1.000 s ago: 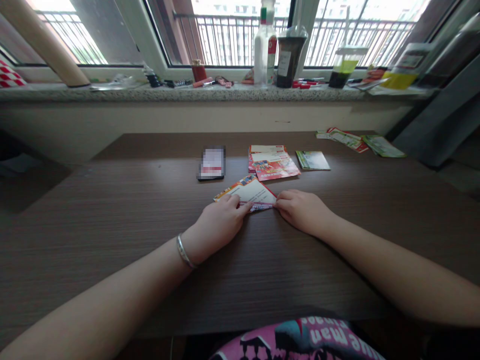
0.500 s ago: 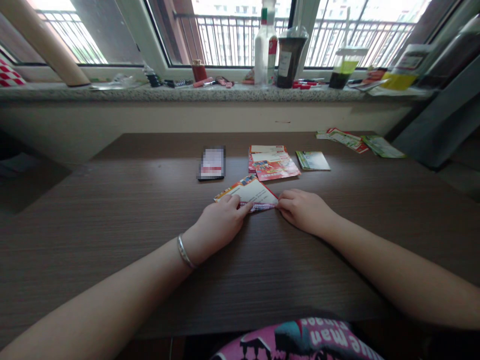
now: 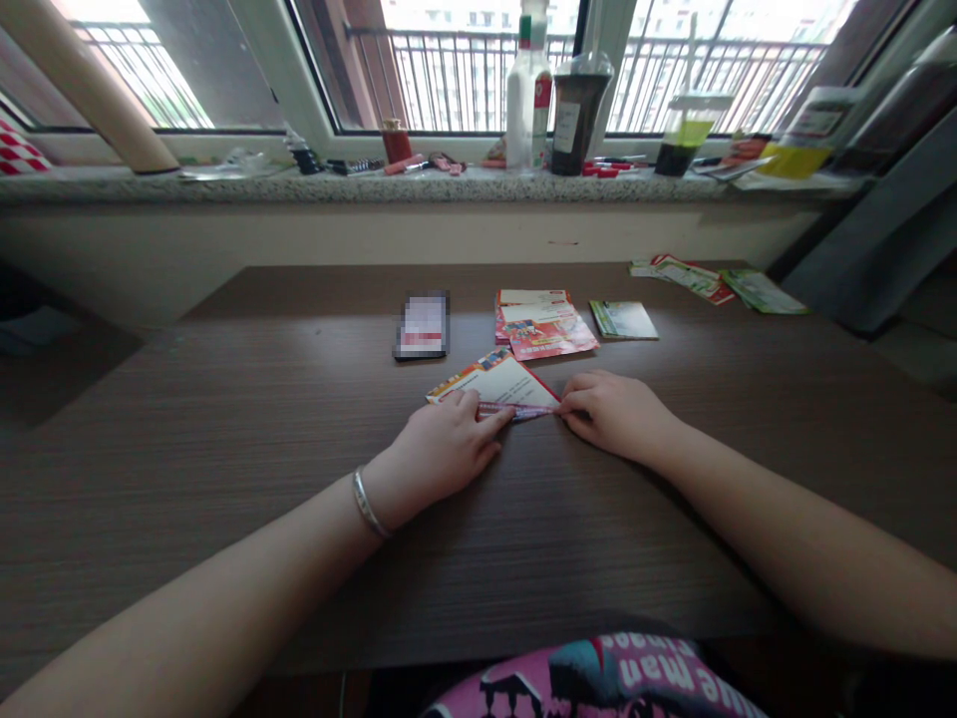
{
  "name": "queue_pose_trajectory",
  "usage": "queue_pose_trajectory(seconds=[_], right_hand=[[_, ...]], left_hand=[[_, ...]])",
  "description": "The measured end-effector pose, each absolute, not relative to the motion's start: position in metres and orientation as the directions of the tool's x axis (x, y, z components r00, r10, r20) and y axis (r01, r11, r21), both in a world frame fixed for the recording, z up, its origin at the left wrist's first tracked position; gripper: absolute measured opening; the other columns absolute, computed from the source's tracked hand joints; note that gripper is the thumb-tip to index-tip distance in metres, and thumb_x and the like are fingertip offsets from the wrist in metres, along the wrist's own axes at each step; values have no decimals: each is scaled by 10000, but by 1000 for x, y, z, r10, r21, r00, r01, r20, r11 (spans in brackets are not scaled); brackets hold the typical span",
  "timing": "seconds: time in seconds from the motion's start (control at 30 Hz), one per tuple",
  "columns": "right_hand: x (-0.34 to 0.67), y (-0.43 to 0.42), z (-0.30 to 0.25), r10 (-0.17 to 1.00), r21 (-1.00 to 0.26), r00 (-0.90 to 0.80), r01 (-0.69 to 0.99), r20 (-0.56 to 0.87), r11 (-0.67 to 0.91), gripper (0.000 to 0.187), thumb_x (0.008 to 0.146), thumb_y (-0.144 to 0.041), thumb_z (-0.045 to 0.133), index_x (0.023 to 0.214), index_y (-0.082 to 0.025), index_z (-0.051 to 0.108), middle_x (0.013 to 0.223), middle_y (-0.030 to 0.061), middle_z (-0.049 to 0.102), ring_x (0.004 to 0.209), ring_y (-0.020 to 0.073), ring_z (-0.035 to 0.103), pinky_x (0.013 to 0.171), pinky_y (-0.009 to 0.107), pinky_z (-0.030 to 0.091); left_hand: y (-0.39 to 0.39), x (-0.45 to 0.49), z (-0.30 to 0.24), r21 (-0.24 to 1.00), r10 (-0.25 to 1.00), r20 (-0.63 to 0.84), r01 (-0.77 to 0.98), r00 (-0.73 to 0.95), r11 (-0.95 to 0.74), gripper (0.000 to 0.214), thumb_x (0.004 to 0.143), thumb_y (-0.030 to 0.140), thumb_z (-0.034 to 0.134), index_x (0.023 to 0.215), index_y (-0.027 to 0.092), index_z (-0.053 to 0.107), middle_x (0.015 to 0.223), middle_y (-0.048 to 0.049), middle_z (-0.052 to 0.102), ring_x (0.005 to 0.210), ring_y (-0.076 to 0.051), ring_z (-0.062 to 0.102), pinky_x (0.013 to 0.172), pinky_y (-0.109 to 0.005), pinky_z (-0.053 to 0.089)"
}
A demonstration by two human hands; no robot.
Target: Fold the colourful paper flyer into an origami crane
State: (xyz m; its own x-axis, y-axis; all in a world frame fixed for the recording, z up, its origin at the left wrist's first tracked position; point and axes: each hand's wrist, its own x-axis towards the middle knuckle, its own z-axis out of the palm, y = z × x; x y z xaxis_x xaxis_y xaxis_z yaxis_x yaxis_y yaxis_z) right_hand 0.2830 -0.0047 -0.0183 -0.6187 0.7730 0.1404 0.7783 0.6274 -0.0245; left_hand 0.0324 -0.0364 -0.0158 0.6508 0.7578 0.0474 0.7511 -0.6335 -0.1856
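While our left hand (image 3: 441,449) lies open, fingers flat on the near edge of one folded leaflet (image 3: 499,382) on the surface (image 3: 261,419), our right hand (image 3: 614,411) curls at its right corner; pinching or pressing, we cannot tell. Beyond lie one phone (image 3: 423,324), one leaflet stack (image 3: 544,324) and one green card (image 3: 624,319).

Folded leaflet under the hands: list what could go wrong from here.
1. The left hand presses only the near edge of the leaflet, so it may slide on the smooth table and fold crooked.
2. The right hand works at one corner tip; that thin point could tear or crumple.
3. The stack of leaflets lies close behind; a push might scatter it.
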Motion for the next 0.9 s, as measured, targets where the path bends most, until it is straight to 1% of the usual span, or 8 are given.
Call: queue_pose_trajectory(seconds=[0.23,0.37,0.53,0.6,0.67,0.77,0.9], right_hand=[[288,-3,-19,800,-10,-591,804,108,595,192,882,-284,553,854,-254,741,887,26,686,818,181,621,607,276,385],[290,-2,-16,812,-2,-578,815,81,580,194,874,-285,553,851,-258,744,878,25,690,783,175,621,578,275,368],[295,2,-12,820,-9,-569,821,62,570,175,847,-256,570,845,-258,745,889,20,702,762,173,624,589,278,394],[297,4,-12,817,-13,-570,819,90,574,177,849,-245,565,857,-241,742,892,26,705,774,181,628,623,288,423],[297,4,-13,795,-49,-584,800,164,598,198,873,-239,541,888,-217,737,914,39,707,824,189,634,693,300,458],[293,1,-19,716,-100,-644,721,269,686,239,912,-236,503,978,-192,728,984,58,709,926,197,628,812,319,479],[282,-2,-29,589,-82,-772,588,238,805,280,933,-232,482,1093,-176,705,1048,80,707,947,201,620,864,345,487]], left_hand=[[-37,33,-21,-166,759,70,757,648,-632,479,956,438,422,1400,262,462,1165,-146,555,974,-256,588,809,-382,522],[-37,34,-23,-165,764,67,762,642,-626,479,954,433,420,1400,263,460,1166,-146,555,983,-262,587,803,-383,524],[-37,35,-22,-172,761,54,757,646,-630,479,959,427,411,1400,247,464,1159,-153,563,1005,-275,587,800,-391,531],[-37,36,-22,-175,761,44,755,647,-632,483,959,425,412,1402,240,464,1159,-158,565,1014,-284,587,806,-403,532],[-37,37,-22,-174,765,37,758,643,-628,486,959,424,409,1406,240,460,1161,-160,566,1018,-291,587,802,-411,535],[-37,37,-20,-173,766,36,759,642,-628,486,963,423,398,1412,244,452,1163,-159,564,1025,-296,586,803,-417,535],[-37,37,-19,-184,763,42,755,645,-629,492,959,428,413,1412,243,453,1145,-157,568,1022,-294,585,805,-416,534]])
